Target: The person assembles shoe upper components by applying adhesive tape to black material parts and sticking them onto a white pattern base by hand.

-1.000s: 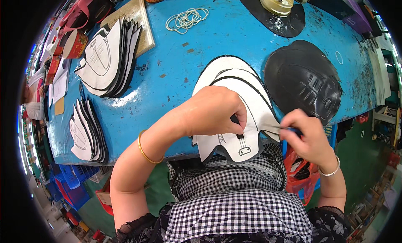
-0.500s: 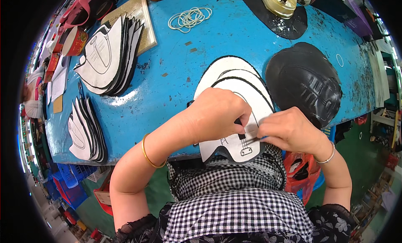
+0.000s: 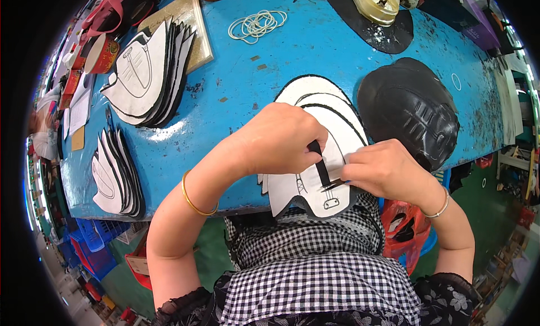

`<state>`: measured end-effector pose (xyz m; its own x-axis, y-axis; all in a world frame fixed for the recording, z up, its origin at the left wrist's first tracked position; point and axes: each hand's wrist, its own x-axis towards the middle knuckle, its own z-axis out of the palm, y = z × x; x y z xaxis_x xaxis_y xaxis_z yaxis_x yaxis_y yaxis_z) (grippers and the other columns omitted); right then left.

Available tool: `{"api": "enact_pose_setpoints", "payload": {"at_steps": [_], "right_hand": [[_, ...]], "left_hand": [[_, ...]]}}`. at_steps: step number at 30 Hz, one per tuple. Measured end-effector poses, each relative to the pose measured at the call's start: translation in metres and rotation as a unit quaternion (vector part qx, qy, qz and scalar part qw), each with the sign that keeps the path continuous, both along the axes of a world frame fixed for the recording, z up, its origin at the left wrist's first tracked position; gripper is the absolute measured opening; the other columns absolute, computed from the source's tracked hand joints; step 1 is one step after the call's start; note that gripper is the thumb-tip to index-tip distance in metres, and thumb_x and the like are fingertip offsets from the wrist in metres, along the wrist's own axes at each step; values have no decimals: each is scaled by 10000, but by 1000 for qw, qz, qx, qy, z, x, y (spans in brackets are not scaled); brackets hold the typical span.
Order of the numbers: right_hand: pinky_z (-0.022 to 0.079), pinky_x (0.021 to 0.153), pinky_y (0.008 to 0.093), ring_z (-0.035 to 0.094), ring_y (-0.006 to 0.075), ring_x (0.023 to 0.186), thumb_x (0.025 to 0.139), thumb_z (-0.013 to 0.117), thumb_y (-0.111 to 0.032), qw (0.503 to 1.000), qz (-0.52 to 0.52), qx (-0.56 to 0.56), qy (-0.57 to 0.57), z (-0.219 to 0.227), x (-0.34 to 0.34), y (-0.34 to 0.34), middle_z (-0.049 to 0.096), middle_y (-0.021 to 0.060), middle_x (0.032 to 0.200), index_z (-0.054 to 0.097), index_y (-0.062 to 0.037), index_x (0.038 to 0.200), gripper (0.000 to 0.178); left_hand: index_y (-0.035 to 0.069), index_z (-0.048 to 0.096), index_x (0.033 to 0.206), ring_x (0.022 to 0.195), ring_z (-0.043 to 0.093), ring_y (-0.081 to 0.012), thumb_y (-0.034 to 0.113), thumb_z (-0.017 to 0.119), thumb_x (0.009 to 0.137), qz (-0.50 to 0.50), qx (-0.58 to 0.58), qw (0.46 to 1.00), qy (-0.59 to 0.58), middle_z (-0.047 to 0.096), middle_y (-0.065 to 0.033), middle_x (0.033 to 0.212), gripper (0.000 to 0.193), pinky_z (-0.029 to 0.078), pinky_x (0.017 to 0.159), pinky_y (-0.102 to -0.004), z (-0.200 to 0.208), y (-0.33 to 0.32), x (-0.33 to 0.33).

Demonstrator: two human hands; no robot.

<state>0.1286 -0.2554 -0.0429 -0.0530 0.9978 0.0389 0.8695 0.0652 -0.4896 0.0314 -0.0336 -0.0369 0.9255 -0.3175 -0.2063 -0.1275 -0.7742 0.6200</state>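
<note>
My left hand (image 3: 284, 137) is closed, pinching the upper end of a narrow black strip (image 3: 322, 171). The strip runs down over a white shoe-upper piece (image 3: 332, 123) with black edges and printed outlines. This piece tops a small fanned stack at the table's front edge. My right hand (image 3: 376, 167) is also closed, fingers bent together beside the strip's lower end. A thin dark tip (image 3: 336, 184) pokes out of it and touches or nearly touches the strip; the rest is hidden in my fingers, so its kind is unclear.
A black moulded shoe form (image 3: 410, 109) lies to the right on the blue table (image 3: 236, 95). Two stacks of white upper pieces (image 3: 138, 78) (image 3: 112, 177) sit at left. Behind are a loop of pale cord (image 3: 257, 26) and a yellowish container (image 3: 374, 5).
My left hand has moved up and left, and more of the black strip now shows below it. My right hand has shifted slightly up and left beside the strip.
</note>
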Motion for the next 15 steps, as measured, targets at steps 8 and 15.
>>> {"api": "enact_pose_setpoints", "payload": {"at_steps": [8, 15], "right_hand": [[498, 572, 369, 631, 239, 678, 822, 698, -231, 993, -116, 23, 15, 6, -8, 3, 613, 21, 783, 570, -101, 908, 202], [495, 594, 379, 650, 261, 699, 830, 711, -298, 984, -172, -33, 26, 2, -7, 6, 657, 58, 775, 570, -96, 919, 262]], "left_hand": [[65, 691, 822, 684, 624, -308, 142, 676, 762, 4, -47, 999, 8, 653, -98, 686, 99, 477, 643, -409, -1, 3, -2], [67, 676, 867, 730, 619, -316, 141, 688, 783, -20, -28, 999, 29, 650, -118, 724, 112, 472, 687, -416, 3, 5, -1]]}}
